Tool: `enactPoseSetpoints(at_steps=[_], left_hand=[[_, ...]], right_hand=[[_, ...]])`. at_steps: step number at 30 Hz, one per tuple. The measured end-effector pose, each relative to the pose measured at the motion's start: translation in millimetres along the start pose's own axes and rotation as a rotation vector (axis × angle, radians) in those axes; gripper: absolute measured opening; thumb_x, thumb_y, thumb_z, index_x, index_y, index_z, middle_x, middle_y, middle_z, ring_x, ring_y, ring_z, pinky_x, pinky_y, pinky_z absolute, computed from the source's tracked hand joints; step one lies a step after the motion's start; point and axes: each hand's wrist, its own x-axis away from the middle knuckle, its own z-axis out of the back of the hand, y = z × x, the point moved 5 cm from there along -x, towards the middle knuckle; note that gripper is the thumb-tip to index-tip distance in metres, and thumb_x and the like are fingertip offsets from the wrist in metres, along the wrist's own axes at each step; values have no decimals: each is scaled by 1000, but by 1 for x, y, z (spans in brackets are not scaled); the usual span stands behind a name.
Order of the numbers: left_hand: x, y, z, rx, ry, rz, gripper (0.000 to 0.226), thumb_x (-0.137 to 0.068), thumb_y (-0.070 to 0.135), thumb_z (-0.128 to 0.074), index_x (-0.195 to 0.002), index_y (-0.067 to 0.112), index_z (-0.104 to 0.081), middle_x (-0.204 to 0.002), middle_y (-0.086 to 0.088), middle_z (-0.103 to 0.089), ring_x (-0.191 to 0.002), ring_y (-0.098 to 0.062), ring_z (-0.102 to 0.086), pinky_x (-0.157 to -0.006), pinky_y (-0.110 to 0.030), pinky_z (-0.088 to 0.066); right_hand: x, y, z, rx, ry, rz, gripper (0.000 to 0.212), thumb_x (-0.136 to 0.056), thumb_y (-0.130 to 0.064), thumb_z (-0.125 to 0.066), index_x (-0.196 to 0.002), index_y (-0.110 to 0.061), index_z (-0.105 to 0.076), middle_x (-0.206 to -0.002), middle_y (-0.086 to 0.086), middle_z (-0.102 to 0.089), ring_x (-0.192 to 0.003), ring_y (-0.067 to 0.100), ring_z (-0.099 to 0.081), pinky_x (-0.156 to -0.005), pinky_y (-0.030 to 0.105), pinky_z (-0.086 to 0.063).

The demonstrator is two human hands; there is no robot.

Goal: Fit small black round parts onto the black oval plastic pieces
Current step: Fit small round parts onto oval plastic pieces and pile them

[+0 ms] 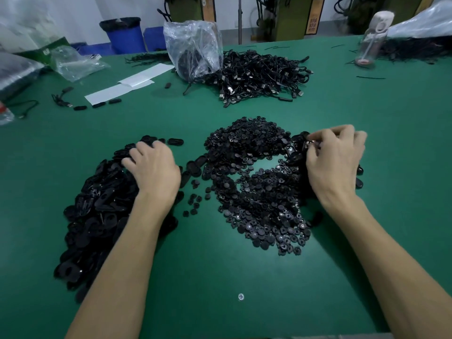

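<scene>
Heaps of black parts on a green worktop (220, 285), one hand at each.

To the left the oval plastic pieces (97, 211) lie piled. The small round parts (256, 192) spread in a broader heap at centre, with a few strays between the two. The left hand (154, 167) rests on the ovals, its fingers (140, 148) bent down into the pile with the tips hidden, so I cannot tell whether they grip one. The right hand (335, 160) sits at the far right edge of the round parts, fingers (325, 134) curled and pinching a small dark part (311, 143) beside some loose ovals. Further back are a tangle of black cables (259, 74), a clear plastic bag (193, 47) and a bottle (371, 37).
</scene>
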Motion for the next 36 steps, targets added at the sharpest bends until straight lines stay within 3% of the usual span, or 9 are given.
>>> enactPoseSetpoints(at_steps=[7, 11, 15, 19, 22, 26, 30, 33, 36], left_hand=[[-15, -28, -12, -91, -179, 154, 42, -96, -6, -47, -137, -8, -41, -145, -38, -30, -136, -50, -27, -114, -59, -20], [-15, -27, -11, -38, -95, 101, 28, -92, -12, -50, -120, -5, -50, -137, -35, -38, -129, -49, -34, -113, -57, -23], [-15, -24, -6, 59, 54, 38, 36, -90, -18, -50, -119, 1, -61, -122, -24, -54, -118, -41, -47, -107, -52, -27], [-15, -10, 6, 398, 219, -94, 23, -98, 4, -67, -121, 9, -70, -111, -8, -71, -106, -28, -63, -103, -38, -37], [-6, 11, 6, 805, 104, -166, 22, -88, 15, -82, -110, 15, -78, -94, 7, -73, -92, -7, -70, -85, -10, -51], [14, 45, -11, 1125, -160, -259, 18, -89, 7, -79, -106, 13, -79, -95, -3, -79, -87, -10, -74, -77, -28, -62], [33, 66, -24, 1280, -307, -295, 16, -96, 6, -72, -111, 7, -77, -96, -9, -76, -79, -10, -70, -68, -27, -62], [42, 73, -31, 1397, -354, -239, 13, -96, 6, -72, -109, 3, -72, -87, -8, -74, -71, -21, -73, -60, -28, -60], [45, 74, -32, 1436, -286, -231, 11, -95, 6, -74, -104, 3, -68, -85, -10, -73, -68, -24, -75, -56, -29, -59]], right_hand=[[14, -26, -13, -16, -104, 174, 23, -101, -26, -61, -117, -13, -72, -117, 6, -56, -116, 27, -40, -95, 37, -27], [29, -43, -25, -29, -250, 280, 33, -100, -41, -61, -123, -20, -70, -120, 2, -58, -119, 24, -41, -99, 39, -26], [41, -53, -37, -39, -399, 372, 44, -100, -48, -58, -136, -24, -64, -128, -1, -56, -124, 22, -40, -103, 38, -27], [43, -53, -42, -70, -456, 371, 44, -100, -49, -58, -137, -25, -64, -128, -4, -56, -124, 20, -41, -102, 36, -26], [43, -55, -42, -112, -477, 387, 33, -100, -44, -62, -125, -25, -70, -119, -4, -57, -116, 19, -43, -98, 34, -28], [43, -57, -42, -136, -500, 387, 19, -99, -39, -64, -108, -23, -71, -108, -5, -56, -109, 19, -44, -91, 32, -25], [42, -58, -38, -126, -421, 386, 18, -104, -33, -57, -106, -19, -68, -106, -5, -61, -107, 20, -49, -94, 33, -24], [36, -55, -29, -256, -306, 308, 13, -106, -26, -54, -103, -17, -64, -97, -4, -68, -94, 21, -61, -94, 39, -38], [34, -51, -23, -446, -266, 220, 9, -104, -20, -56, -102, -17, -63, -88, -7, -69, -82, 16, -65, -79, 43, -54]])
